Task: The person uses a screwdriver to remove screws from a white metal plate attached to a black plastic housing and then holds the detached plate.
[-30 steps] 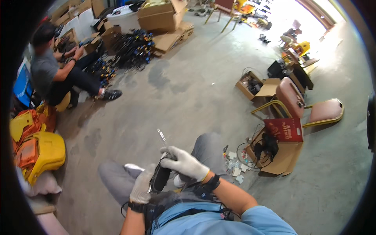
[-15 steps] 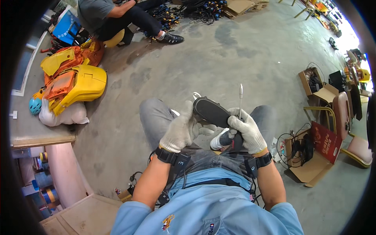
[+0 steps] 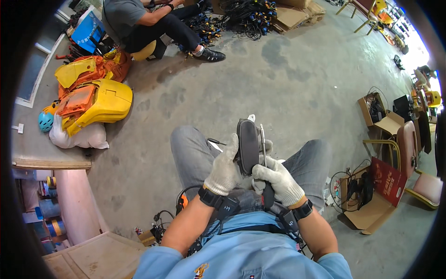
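Above my lap an elongated black case with rounded ends (image 3: 248, 146) stands nearly upright. My left hand (image 3: 225, 168), in a whitish knit glove, is closed on its left side, the thumb along the edge. A small pale tab (image 3: 251, 118) sticks out at the case's far end. My right hand (image 3: 280, 180), gloved the same way, is closed round a screwdriver (image 3: 268, 196) with a dark handle, its metal shaft pointing away from me beside the case. The right fingers are close to the case's near end; whether they touch it I cannot tell.
Yellow and orange plastic shells (image 3: 104, 104) and a blue helmet (image 3: 46, 122) lie to the left. A seated person (image 3: 139, 23) is at the far left, beside piled cables (image 3: 251, 16). Open cardboard boxes (image 3: 367, 216) and a chair (image 3: 405, 144) stand on the right.
The black case has turned from slanting sideways to nearly upright. My right hand and the screwdriver have shifted left and nearer to me, the shaft now alongside the case.
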Action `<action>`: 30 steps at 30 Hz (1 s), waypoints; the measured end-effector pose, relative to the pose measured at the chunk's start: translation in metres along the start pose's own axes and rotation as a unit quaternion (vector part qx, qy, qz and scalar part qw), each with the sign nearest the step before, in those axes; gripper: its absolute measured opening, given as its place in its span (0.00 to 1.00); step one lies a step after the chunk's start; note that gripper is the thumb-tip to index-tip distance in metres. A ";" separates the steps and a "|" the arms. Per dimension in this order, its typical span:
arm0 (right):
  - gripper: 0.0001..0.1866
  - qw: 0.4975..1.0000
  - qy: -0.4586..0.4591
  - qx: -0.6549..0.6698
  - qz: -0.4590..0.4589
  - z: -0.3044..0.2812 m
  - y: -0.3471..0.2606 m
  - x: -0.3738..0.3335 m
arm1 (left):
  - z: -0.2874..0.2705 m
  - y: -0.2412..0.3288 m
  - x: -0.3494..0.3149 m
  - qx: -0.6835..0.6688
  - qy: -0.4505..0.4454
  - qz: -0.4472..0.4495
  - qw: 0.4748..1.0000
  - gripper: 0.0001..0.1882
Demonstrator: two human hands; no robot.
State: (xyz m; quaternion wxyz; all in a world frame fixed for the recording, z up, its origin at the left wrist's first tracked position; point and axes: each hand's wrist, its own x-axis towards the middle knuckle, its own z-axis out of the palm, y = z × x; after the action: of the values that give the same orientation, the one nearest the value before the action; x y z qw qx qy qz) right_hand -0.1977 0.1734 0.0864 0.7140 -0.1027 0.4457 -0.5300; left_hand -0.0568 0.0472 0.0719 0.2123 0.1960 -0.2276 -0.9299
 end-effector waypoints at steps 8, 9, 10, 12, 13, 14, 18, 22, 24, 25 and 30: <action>0.16 0.880 0.196 -0.423 -0.094 -0.010 -0.020 -0.004 | -0.006 -0.001 -0.004 -0.034 0.064 -0.027 0.997 0.35; 0.15 0.876 0.223 -0.417 -0.096 -0.009 -0.024 -0.006 | -0.007 0.000 -0.005 -0.026 0.047 -0.032 0.998 0.36; 0.15 0.881 0.213 -0.406 -0.117 -0.007 -0.027 -0.004 | -0.007 0.001 -0.005 -0.019 0.060 -0.043 0.997 0.36; 0.17 0.857 0.263 -0.391 -0.208 -0.001 -0.031 -0.002 | -0.008 0.002 -0.006 0.134 0.057 -0.065 0.987 0.37; 0.24 0.857 0.254 -0.393 -0.217 0.001 -0.034 0.000 | -0.007 0.000 -0.005 0.165 0.059 -0.052 0.983 0.38; 0.24 0.858 0.256 -0.388 -0.221 0.004 -0.035 0.000 | -0.007 -0.001 -0.006 0.163 0.059 -0.053 0.983 0.38; 0.36 0.849 0.257 -0.424 -0.183 0.011 -0.034 0.005 | 0.002 -0.010 -0.010 0.304 0.077 -0.038 0.949 0.38; 0.40 0.806 0.279 -0.494 -0.170 0.011 -0.030 0.008 | 0.007 -0.015 -0.007 0.392 0.039 0.074 0.916 0.36; 0.39 0.842 0.269 -0.445 -0.146 0.008 -0.029 0.007 | 0.003 -0.012 -0.013 0.393 0.076 0.000 0.917 0.34; 0.38 0.851 0.253 -0.431 -0.159 0.007 -0.028 0.005 | -0.001 -0.012 -0.013 0.401 0.072 -0.029 0.913 0.34; 0.38 0.842 0.255 -0.432 -0.196 0.004 -0.023 0.003 | -0.009 -0.019 -0.011 0.459 0.064 0.009 0.886 0.36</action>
State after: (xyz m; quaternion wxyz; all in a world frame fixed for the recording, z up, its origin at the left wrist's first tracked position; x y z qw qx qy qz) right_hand -0.2099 0.1602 0.1008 0.3394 -0.3474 0.7665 -0.4202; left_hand -0.0494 0.0648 0.0578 0.1211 0.3285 -0.6163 -0.7054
